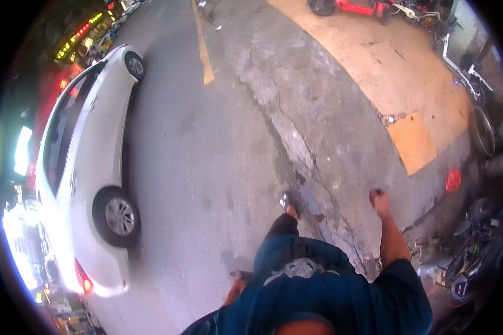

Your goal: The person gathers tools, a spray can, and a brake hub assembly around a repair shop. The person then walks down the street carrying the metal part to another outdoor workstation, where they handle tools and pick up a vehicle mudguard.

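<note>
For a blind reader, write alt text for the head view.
A person in a blue shirt on a grey street, right hand forward, left hand further back. A white car is on the left, orange paving at upper right.

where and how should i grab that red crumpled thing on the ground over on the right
Probably pinch the red crumpled thing by its left edge, coming from the left with the right hand: that side faces the hand, and its creased, bunched look suggests folds to grip. Whether that hand is free is unclear.

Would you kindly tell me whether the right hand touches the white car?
Apart: the head view shows road plainly between the right hand and the white car.
</note>
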The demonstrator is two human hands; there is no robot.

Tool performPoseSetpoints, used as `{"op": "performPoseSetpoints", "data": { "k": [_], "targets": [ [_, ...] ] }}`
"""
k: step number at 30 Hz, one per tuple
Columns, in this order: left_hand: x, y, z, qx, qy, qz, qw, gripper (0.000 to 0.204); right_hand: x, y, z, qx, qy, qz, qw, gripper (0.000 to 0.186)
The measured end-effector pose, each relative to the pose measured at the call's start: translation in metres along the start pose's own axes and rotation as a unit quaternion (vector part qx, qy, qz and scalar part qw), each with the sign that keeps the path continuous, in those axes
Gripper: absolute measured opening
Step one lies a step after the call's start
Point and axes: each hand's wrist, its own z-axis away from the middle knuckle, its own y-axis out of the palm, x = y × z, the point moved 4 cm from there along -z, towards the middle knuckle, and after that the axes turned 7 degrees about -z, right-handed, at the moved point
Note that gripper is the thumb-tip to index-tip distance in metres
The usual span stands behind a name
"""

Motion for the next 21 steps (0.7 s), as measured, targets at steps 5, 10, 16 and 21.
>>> {"op": "performPoseSetpoints", "data": {
  "k": [5,10,16,21],
  "targets": [
    [-0.12,-0.082,-0.11,-0.003,0.099,-0.035,0.994,0.023,-0.068,0.04,0.024,0.158,0.202,0.036,0.966,0.016],
    [-0.349,-0.176,-0.164,-0.099,0.189,-0.392,0.895,0.031,0.007,0.08,0.012,0.116,0.427,0.015,0.897,0.012],
    [-0.44,-0.237,-0.302,-0.204,0.059,-0.145,0.966,0.041,0.104,0.135,-0.163,0.038,0.44,-0.097,0.892,0.009],
    [-0.598,-0.268,-0.349,-0.097,0.043,-0.241,0.965,0.048,0.171,0.173,-0.412,0.132,0.345,-0.213,0.905,0.008]
  ]
}}
